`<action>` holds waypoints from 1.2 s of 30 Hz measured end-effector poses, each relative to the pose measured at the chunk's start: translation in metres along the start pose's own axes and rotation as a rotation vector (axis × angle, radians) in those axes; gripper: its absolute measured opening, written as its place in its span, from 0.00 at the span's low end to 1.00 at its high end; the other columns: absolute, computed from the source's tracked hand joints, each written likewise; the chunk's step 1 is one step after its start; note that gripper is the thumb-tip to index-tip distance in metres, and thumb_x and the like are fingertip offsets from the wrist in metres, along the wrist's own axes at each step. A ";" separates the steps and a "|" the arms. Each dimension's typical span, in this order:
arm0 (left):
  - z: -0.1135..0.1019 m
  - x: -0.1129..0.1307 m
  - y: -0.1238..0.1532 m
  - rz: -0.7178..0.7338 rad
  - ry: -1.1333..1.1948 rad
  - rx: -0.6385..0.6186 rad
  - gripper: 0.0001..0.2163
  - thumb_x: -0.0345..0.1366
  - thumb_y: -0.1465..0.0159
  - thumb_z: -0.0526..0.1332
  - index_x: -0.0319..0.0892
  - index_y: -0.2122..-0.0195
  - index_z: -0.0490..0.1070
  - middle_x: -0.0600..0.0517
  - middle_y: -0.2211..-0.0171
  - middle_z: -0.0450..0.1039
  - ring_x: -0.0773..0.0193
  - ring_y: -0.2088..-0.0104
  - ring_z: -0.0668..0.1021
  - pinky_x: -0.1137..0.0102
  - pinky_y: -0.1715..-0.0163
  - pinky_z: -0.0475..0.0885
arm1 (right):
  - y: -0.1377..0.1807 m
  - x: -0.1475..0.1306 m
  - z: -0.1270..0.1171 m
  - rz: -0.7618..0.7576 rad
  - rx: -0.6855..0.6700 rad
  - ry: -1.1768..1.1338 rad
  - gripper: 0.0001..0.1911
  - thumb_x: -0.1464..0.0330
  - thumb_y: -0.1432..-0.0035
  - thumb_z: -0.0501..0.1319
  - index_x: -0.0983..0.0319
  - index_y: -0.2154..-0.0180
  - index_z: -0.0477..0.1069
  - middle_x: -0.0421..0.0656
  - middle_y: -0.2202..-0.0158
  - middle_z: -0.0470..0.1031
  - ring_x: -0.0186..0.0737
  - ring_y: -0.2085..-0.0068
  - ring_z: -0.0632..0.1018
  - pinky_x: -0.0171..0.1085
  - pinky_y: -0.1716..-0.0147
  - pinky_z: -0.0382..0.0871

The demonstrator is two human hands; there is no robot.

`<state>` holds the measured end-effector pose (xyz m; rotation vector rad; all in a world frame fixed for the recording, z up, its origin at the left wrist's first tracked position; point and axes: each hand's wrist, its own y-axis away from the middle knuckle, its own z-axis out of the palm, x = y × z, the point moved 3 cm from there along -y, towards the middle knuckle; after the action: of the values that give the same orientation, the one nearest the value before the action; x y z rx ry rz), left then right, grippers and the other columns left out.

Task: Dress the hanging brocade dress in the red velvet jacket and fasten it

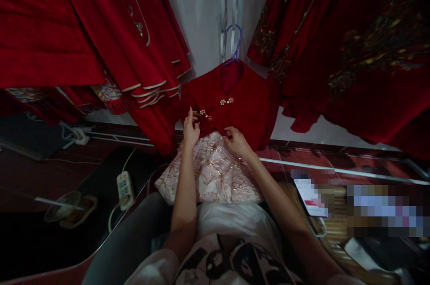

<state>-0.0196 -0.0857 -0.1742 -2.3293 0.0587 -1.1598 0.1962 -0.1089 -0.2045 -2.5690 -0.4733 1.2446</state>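
A short red jacket [247, 112] hangs in front of me on a blue hanger [239, 36]. Pearl-like flower ornaments [226, 101] sit on its chest, and more are beside my left fingers. My left hand [191, 130] is at the jacket's left side, fingers apart and pointing up by those ornaments. At the lower front edge, my right hand [238, 142] has its fingers bent onto the red cloth, seemingly pinching it. Below the jacket, a pale pink skirt [218, 177] with gold patterning spreads over my lap. The fingertips' exact contact is hard to see in the dim light.
Red garments [97, 20] hang at left, and embroidered red ones [336, 61] at right. A white power strip [125, 190] lies on a dark surface to the left, near a plastic bowl [63, 208]. To the right is a phone [311, 197] on a slatted wooden surface [336, 222].
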 end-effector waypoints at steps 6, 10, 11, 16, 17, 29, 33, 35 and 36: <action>0.014 -0.011 0.008 -0.165 -0.012 -0.153 0.32 0.27 0.44 0.59 0.36 0.37 0.53 0.44 0.57 0.74 0.60 0.57 0.77 0.65 0.52 0.70 | 0.003 -0.002 0.002 0.103 0.036 0.105 0.20 0.69 0.43 0.58 0.67 0.48 0.65 0.54 0.53 0.72 0.46 0.51 0.74 0.43 0.51 0.68; 0.002 -0.011 0.006 -0.249 -0.168 -0.154 0.12 0.30 0.46 0.62 0.38 0.59 0.70 0.44 0.60 0.76 0.58 0.59 0.78 0.66 0.55 0.70 | 0.000 0.002 0.003 0.133 0.018 -0.016 0.17 0.71 0.44 0.59 0.67 0.52 0.67 0.51 0.57 0.75 0.40 0.59 0.76 0.37 0.58 0.70; -0.002 -0.012 0.005 -0.262 -0.188 -0.153 0.10 0.30 0.46 0.63 0.38 0.62 0.70 0.44 0.61 0.76 0.58 0.60 0.78 0.67 0.56 0.70 | -0.001 0.003 0.001 0.149 0.013 -0.031 0.16 0.71 0.45 0.60 0.66 0.54 0.69 0.49 0.60 0.76 0.39 0.62 0.77 0.36 0.60 0.70; -0.007 -0.026 0.006 -0.310 -0.185 -0.206 0.19 0.29 0.50 0.66 0.36 0.56 0.66 0.48 0.67 0.75 0.63 0.68 0.78 0.71 0.65 0.70 | 0.000 0.003 -0.008 0.160 -0.099 -0.100 0.12 0.70 0.50 0.65 0.64 0.62 0.71 0.42 0.71 0.75 0.35 0.70 0.75 0.32 0.70 0.68; -0.008 -0.028 0.007 -0.288 -0.187 -0.231 0.19 0.29 0.50 0.66 0.38 0.57 0.66 0.49 0.68 0.75 0.64 0.69 0.78 0.71 0.66 0.70 | 0.001 0.002 -0.009 0.154 -0.118 -0.115 0.11 0.69 0.50 0.65 0.64 0.63 0.71 0.43 0.71 0.76 0.35 0.70 0.75 0.32 0.71 0.67; -0.047 0.053 0.004 0.049 -0.129 -0.026 0.06 0.30 0.44 0.62 0.40 0.65 0.74 0.50 0.68 0.76 0.67 0.70 0.76 0.70 0.65 0.72 | -0.008 0.006 -0.042 0.207 -0.066 -0.552 0.14 0.64 0.57 0.69 0.62 0.68 0.72 0.45 0.68 0.79 0.40 0.66 0.80 0.40 0.60 0.74; 0.003 0.051 0.043 0.209 -0.130 -0.431 0.14 0.21 0.51 0.63 0.42 0.65 0.76 0.50 0.65 0.77 0.65 0.66 0.78 0.71 0.62 0.74 | -0.007 -0.002 -0.062 0.264 -0.066 -0.715 0.18 0.63 0.60 0.71 0.62 0.67 0.73 0.46 0.66 0.80 0.40 0.63 0.81 0.43 0.54 0.73; 0.018 0.040 0.059 0.209 -0.090 -0.411 0.18 0.19 0.48 0.59 0.42 0.57 0.75 0.48 0.58 0.76 0.64 0.60 0.78 0.70 0.59 0.74 | -0.004 -0.010 -0.065 0.277 -0.118 -0.727 0.19 0.63 0.62 0.72 0.63 0.66 0.73 0.46 0.66 0.80 0.40 0.63 0.81 0.42 0.53 0.73; 0.021 0.035 0.063 0.188 -0.055 -0.377 0.18 0.20 0.46 0.58 0.42 0.56 0.74 0.48 0.57 0.76 0.65 0.60 0.78 0.71 0.59 0.75 | -0.002 -0.014 -0.065 0.278 -0.158 -0.719 0.19 0.63 0.62 0.72 0.64 0.67 0.74 0.46 0.66 0.80 0.40 0.63 0.81 0.42 0.54 0.73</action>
<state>0.0302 -0.1392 -0.1892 -2.6086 0.5045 -1.0625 0.2390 -0.1178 -0.1544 -2.2858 -0.3512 2.3240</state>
